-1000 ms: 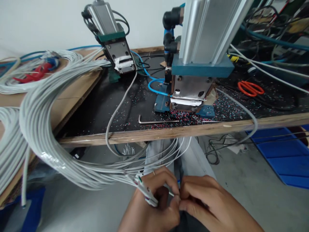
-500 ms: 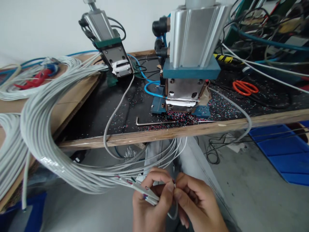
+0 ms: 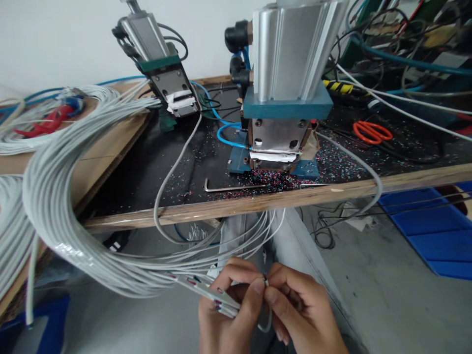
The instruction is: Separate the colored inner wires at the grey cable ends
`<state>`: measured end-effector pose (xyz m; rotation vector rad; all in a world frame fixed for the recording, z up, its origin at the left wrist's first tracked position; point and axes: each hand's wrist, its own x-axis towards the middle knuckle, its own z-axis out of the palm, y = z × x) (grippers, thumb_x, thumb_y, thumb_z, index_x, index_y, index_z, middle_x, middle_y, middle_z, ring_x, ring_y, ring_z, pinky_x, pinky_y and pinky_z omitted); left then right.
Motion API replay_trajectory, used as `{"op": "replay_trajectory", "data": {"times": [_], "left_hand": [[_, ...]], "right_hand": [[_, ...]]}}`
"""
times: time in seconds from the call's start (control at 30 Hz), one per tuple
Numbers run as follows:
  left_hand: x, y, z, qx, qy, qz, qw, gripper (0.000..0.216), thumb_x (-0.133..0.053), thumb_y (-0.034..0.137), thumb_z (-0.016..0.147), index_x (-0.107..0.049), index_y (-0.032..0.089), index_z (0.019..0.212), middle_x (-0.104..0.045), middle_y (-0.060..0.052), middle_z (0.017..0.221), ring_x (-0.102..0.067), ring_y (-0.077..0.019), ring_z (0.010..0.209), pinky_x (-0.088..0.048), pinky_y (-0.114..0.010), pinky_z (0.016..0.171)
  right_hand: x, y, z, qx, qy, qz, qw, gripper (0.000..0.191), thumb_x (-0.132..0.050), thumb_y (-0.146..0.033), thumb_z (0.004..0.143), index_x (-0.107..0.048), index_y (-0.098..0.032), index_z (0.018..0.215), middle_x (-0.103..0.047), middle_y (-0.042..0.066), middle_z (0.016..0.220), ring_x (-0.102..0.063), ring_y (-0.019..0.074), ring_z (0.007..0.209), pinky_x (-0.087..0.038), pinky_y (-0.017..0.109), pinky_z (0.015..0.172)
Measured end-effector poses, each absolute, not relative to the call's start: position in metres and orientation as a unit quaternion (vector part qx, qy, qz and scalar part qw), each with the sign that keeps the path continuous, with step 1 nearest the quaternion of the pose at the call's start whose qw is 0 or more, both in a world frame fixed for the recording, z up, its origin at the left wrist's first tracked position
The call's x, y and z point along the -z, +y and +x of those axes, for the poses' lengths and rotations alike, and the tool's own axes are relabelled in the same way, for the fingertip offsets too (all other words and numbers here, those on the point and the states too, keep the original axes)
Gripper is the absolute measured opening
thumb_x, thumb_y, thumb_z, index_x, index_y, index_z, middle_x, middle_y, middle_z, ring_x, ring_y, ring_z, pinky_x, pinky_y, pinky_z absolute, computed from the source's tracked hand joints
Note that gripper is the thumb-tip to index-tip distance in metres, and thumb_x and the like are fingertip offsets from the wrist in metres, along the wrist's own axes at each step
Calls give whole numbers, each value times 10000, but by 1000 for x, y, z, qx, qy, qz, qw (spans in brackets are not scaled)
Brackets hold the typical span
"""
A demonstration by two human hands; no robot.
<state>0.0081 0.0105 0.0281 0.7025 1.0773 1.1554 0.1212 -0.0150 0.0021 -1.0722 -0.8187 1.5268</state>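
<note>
The left hand and the right hand meet fingertip to fingertip low in the view, both pinched on the end of one thin grey cable with stripped coloured cores. That end points up and slightly away from the person, its short exposed tip standing between the two thumbs, and the cable below it curls into a small loop under the right hand's fingers. The left hand also clamps a fan of grey cable ends against its palm. Their long axis runs left and a little up from the hand, and red and dark cores show at the cut ends. Both wrists come up from the bottom edge with the knuckles raised and the fingers curled inward.

From the left hand the cables sweep out left into a thick hanging bundle of grey cables that climbs onto a brown cardboard sheet far to the upper left. Just above the hands is the wooden front edge of a black-topped workbench strewn with coloured insulation flecks. On it, straight above the hands, stands a silver pneumatic press with a blue-green block; a bent steel hex key lies in front of it. A second, smaller press sits further back to the left. Orange-handled scissors lie well off to the upper right. Blue plastic bins sit on the floor to the right, though what they hold cannot be made out.
</note>
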Motion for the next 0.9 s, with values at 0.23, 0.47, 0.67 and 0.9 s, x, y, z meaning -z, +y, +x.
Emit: {"op": "replay_trajectory", "data": {"times": [0.23, 0.47, 0.67, 0.9], "left_hand": [[-30, 10, 10, -507, 498, 294, 639, 246, -914, 365, 756, -751, 197, 679, -572, 48, 754, -422, -28, 434, -386, -132, 378], [-37, 10, 15, -518, 493, 252, 652, 307, -967, 405, 684, -751, 187, 671, -604, 64, 734, -480, 0, 359, -421, -115, 358], [-35, 11, 15, -517, 497, 248, 651, 321, -974, 440, 668, -759, 203, 698, -621, 62, 729, -428, 30, 372, -357, -76, 383], [-38, 12, 13, -487, 491, 253, 677, 323, -952, 472, 694, -761, 222, 769, -471, 93, 572, -340, 11, 378, -315, -97, 404]], "right_hand": [[-4, -15, 119, -643, -334, -464, 510, 467, -633, -617, 948, -567, -199, 750, -446, -75, 578, -386, 55, 463, -275, 186, 432], [1, -17, 117, -642, -341, -460, 510, 455, -626, -600, 957, -554, -201, 749, -443, -69, 590, -380, 59, 467, -277, 190, 432], [3, -15, 120, -636, -370, -446, 509, 440, -600, -577, 984, -552, -202, 758, -443, -68, 591, -377, 56, 461, -271, 184, 419], [1, -13, 121, -636, -359, -452, 512, 451, -636, -595, 958, -577, -199, 751, -398, -81, 581, -345, 51, 451, -256, 172, 413]]}}
